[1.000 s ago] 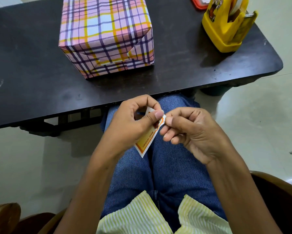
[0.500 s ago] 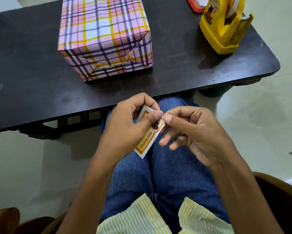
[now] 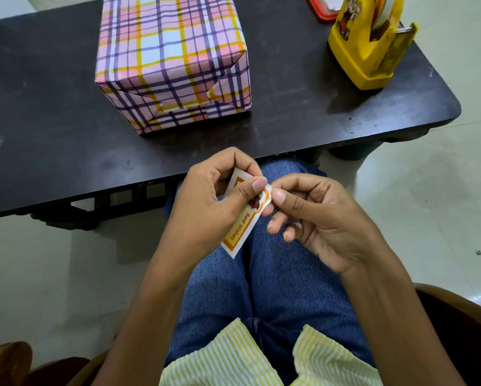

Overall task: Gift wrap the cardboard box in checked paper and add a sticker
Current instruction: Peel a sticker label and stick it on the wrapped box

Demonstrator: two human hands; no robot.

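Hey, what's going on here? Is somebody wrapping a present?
A seated person is finishing a gift. The box, already wrapped in checked paper, sits on the dark table. Over the lap, the left hand holds a "Best Wishes" sticker while the right hand pinches its upper corner, apparently to peel it. The sticker is not yet on the box. A yellow tape dispenser stands nearby.

The box (image 3: 172, 59), fully wrapped in pink, blue, yellow and purple checked paper, stood on the table (image 3: 52, 121), its folded end facing the person. The sticker (image 3: 240, 227), white with an orange border and "Best Wishes", hung tilted over the lap, pinched by the left hand (image 3: 205, 207), the right hand (image 3: 317, 218) at its upper corner.
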